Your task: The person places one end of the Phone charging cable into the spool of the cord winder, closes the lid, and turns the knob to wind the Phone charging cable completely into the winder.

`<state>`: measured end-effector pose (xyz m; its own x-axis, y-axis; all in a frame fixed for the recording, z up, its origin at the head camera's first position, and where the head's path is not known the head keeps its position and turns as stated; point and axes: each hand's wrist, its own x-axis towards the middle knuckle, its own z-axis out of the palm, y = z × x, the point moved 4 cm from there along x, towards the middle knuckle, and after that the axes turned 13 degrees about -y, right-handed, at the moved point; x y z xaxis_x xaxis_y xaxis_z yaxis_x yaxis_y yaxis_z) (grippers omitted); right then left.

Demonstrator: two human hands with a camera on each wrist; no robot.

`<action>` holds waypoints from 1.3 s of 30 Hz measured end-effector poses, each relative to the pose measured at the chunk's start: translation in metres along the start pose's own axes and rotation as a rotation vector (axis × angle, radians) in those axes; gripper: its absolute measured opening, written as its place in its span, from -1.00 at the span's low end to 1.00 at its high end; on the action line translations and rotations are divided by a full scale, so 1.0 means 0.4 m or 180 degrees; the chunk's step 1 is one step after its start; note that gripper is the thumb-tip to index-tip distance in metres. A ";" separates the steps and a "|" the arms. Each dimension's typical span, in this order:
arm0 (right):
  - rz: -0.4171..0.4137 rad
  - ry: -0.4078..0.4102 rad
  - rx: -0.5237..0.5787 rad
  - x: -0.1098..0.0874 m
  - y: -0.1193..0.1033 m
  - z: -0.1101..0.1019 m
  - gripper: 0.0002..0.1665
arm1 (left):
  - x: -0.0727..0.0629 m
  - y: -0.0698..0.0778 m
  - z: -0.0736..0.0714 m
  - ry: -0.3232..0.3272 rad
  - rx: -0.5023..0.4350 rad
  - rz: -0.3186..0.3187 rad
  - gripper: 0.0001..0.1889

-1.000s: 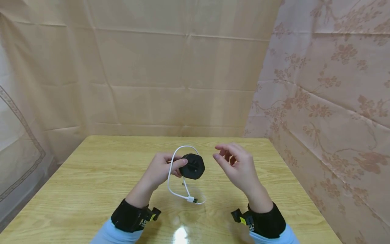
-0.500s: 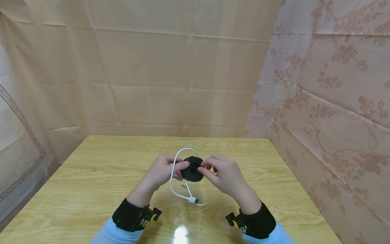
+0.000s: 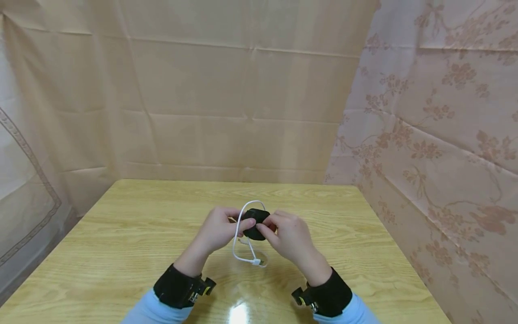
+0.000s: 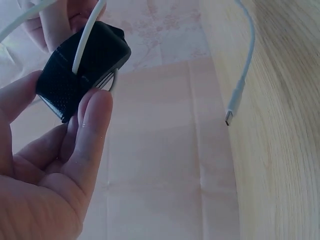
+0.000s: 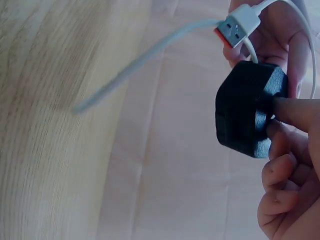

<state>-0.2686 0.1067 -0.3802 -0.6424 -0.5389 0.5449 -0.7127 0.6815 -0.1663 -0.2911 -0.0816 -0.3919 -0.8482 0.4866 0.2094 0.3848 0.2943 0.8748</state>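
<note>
A black octagonal cable winder (image 3: pixel 256 214) is held in the air over the table, between both hands. My left hand (image 3: pixel 218 230) grips its left side, thumb on the near face. My right hand (image 3: pixel 290 235) pinches at the middle of that face with thumb and forefinger; the exact part is hidden behind the fingertips. From the winder (image 5: pixel 242 107) hangs a white USB cable (image 3: pixel 234 245), looped beside the left thumb. Its USB-A plug (image 5: pixel 242 24) shows in the right wrist view. The small USB-C plug (image 4: pixel 233 106) dangles in the left wrist view.
The wood-grain table (image 3: pixel 133 265) lies under both hands. Beige cloth (image 3: pixel 190 99) hangs behind it, and flower-patterned cloth (image 3: pixel 441 135) hangs at the right. Each wrist wears a black band (image 3: pixel 177 288) with a small camera.
The right hand has come in from the right, apart from the winder at first, and now pinches its middle. The winder has tilted a little, and the cable loop has swung slightly right.
</note>
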 end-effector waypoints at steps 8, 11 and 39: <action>0.0495 -0.0045 0.0663 0.015 0.001 0.020 -0.67 | -0.001 -0.003 -0.002 0.0082 0.0102 0.0192 -0.82; 0.0846 -0.0150 0.1283 0.019 0.009 0.035 -0.63 | -0.001 -0.009 -0.003 0.0122 0.0113 0.0277 -0.82; 0.1541 -0.0063 0.2622 0.018 0.036 0.042 -0.71 | -0.009 -0.005 -0.019 0.0231 0.0101 0.0201 -0.70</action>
<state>-0.2884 0.1043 -0.3924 -0.9188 -0.3034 0.2525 -0.3379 0.2740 -0.9004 -0.2916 -0.0903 -0.3911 -0.8455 0.4446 0.2958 0.4488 0.2913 0.8448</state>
